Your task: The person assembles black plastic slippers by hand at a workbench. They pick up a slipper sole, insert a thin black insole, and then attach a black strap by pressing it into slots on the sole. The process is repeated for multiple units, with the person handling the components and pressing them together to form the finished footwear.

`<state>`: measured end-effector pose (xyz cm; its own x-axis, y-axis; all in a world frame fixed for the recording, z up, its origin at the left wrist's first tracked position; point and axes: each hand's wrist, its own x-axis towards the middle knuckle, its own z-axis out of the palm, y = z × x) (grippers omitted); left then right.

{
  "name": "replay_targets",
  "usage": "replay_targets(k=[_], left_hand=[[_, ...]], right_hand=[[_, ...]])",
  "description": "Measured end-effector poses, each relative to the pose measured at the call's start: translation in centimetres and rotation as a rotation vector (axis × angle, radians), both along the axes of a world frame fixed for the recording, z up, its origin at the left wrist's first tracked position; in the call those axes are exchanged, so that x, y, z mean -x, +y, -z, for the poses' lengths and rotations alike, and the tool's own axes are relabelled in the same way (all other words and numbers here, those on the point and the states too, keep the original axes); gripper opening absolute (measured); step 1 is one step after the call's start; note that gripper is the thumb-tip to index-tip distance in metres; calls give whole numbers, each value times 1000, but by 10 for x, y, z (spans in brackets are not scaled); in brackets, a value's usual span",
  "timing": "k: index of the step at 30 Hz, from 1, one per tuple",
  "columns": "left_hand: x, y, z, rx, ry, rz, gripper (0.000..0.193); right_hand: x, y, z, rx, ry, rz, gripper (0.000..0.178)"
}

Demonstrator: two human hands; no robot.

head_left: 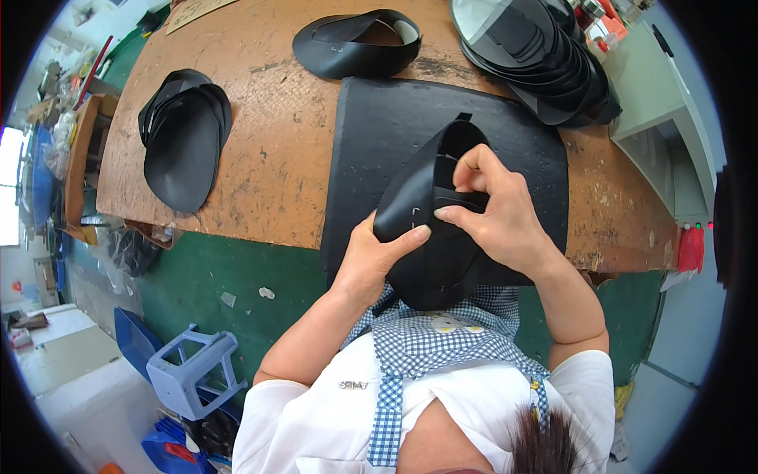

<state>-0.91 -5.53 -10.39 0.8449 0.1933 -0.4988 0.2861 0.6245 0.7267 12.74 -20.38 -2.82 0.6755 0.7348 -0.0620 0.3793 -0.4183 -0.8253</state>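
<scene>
A black leather piece, looped like a shoe upper, is held tilted over the near part of a black mat. It bears small pale marks on its outer side. My left hand grips its near left side, thumb on top and fingers mostly hidden beneath. Inside the opening, my right hand bends its thumb and forefinger around a dark inner edge or strip of the same piece; the exact pinch is partly hidden. Just past the mat's far edge lies another looped black upper with a pale lining.
At left on the wooden table is a small stack of black pieces. A larger fanned stack fills the far right, beside a pale green shelf unit. A blue plastic stool stands on the green floor at lower left.
</scene>
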Motion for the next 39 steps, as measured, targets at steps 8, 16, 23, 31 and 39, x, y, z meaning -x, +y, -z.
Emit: replay_targets(k=[8,16,23,31,39], left_hand=[[7,32,-33,-1474,-323,118,96],[-69,23,-57,-1543,-615,708,95],[-85,25,-51,-1467,-616,836,53],[-87,22,-66,-1502,-454,967,50],[-89,17,-68,-1498,-392,998,53]], right_hand=[[-14,-15,-9,-171,-265,139,23],[-12,-38,-6,26,-261,-116,34],[-13,-52,6,-40,-305,-130,44],[-15,-50,16,-144,-403,-168,34],[-40,-53,11,-212,-383,-130,19]])
